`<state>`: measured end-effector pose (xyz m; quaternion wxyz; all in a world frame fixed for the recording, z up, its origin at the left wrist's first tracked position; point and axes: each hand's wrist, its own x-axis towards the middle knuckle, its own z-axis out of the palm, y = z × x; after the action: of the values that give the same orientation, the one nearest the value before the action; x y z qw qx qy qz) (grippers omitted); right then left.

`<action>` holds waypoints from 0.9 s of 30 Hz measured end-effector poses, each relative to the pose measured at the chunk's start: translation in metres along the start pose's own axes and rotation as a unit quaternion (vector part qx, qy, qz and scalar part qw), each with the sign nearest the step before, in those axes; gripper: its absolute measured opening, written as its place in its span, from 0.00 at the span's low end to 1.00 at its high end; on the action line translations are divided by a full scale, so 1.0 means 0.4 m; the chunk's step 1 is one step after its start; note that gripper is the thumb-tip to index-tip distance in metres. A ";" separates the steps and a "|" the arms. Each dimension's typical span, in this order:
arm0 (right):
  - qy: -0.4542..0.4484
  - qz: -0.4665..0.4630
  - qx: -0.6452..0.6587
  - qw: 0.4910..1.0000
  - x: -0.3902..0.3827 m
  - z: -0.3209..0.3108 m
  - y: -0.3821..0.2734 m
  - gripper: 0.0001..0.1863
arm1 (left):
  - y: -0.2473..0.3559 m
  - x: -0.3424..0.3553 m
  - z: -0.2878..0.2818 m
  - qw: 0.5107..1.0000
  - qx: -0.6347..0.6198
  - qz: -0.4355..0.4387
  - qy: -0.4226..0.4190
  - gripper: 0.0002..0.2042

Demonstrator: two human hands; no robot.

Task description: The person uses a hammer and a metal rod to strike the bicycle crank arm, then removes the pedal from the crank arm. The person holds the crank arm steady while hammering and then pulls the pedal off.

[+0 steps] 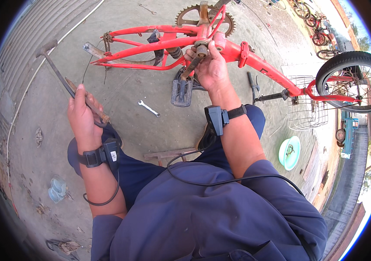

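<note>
A red bicycle frame (150, 44) lies turned over in front of me, its chainring (190, 16) on the far side. My left hand (83, 112) is closed round the handle of a hammer (58, 71), whose head points up and to the left. A rusty rod (97, 109) is in the same grip, crossing the handle. At the bottom bracket, my right hand (211, 69) has its fingers curled about the upper end of the rusty crank arm (191, 68); some fingertips are hidden behind it. A black pedal (181, 92) hangs from that crank's lower end.
An open-end wrench (149, 108) lies on the concrete. Toward the right are the front wheel (348, 71), a wire basket (305, 106) and a pale green basin (290, 153). A low wooden stool (168, 153) is between my legs. Several bicycles (320, 37) stand far right.
</note>
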<state>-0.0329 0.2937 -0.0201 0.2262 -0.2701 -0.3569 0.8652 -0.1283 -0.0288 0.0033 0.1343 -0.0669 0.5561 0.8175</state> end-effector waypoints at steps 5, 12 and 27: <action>0.065 0.011 -0.068 0.996 -0.002 0.003 0.001 0.25 | 0.000 -0.004 0.004 1.000 0.005 -0.005 0.015 0.13; -0.001 -0.007 0.011 1.000 -0.002 -0.004 0.007 0.24 | 0.003 -0.006 0.009 1.000 0.005 -0.004 0.016 0.12; -0.006 -0.021 -0.014 1.000 -0.001 -0.004 0.007 0.23 | -0.001 0.000 -0.003 1.000 0.006 -0.008 0.007 0.11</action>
<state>-0.0323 0.2926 -0.0231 0.2380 -0.2607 -0.3762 0.8566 -0.1281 -0.0296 0.0025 0.1368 -0.0765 0.5610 0.8128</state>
